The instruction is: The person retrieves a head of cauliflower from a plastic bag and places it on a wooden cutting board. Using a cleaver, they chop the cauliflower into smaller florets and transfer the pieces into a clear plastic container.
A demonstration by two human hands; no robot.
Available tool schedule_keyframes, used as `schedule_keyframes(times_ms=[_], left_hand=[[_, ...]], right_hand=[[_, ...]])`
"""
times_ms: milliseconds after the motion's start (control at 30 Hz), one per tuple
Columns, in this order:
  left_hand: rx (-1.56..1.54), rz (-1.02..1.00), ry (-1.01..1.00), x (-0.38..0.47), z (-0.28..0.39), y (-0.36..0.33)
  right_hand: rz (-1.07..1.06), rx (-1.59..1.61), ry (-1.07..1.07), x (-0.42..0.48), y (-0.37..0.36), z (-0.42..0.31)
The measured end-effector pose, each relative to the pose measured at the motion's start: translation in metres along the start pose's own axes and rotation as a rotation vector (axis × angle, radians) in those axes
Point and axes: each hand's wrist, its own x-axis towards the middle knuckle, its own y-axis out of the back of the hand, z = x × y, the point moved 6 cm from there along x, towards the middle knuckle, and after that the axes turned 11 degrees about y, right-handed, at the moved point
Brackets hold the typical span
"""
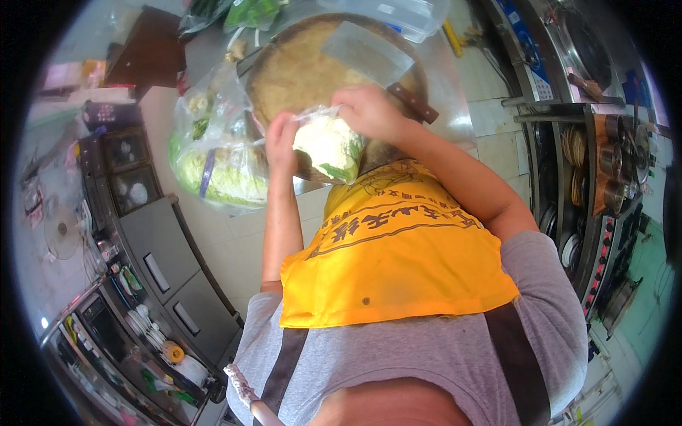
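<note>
A white cauliflower (326, 142) with a few green leaves hangs in a thin clear plastic bag (319, 112), near the front edge of a round wooden chopping block (293, 69). My left hand (281, 139) grips the bag on the left. With bent fingers my right hand (367, 111) pinches its upper right edge. On the block lies a cleaver (367, 52), its broad blade flat and its brown handle (413, 103) pointing toward the right front rim. Left of my left hand, a napa cabbage (229, 175) with a purple band sits inside clear plastic.
Clear plastic bags of vegetables (205, 109) crowd the block's left side. Behind it are a clear plastic container (397, 13) and a green bag (253, 13). A metal stove (578, 48) and shelving stand at right, a grey refrigerator (176, 277) at left. A yellow apron (394, 255) covers my front.
</note>
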Motion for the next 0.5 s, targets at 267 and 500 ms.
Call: schedule_keyframes(times_ms=[267,500], left_hand=[[0.268,-0.098,-0.146,-0.023,0.026,-0.013],[-0.042,-0.006,-0.032,-0.034,0.004,-0.009]], right_hand=[[0.027,0.074,0.131,-0.008,-0.004,-0.023],[-0.096,1.057,-0.616,-0.034,-0.036,0.038]])
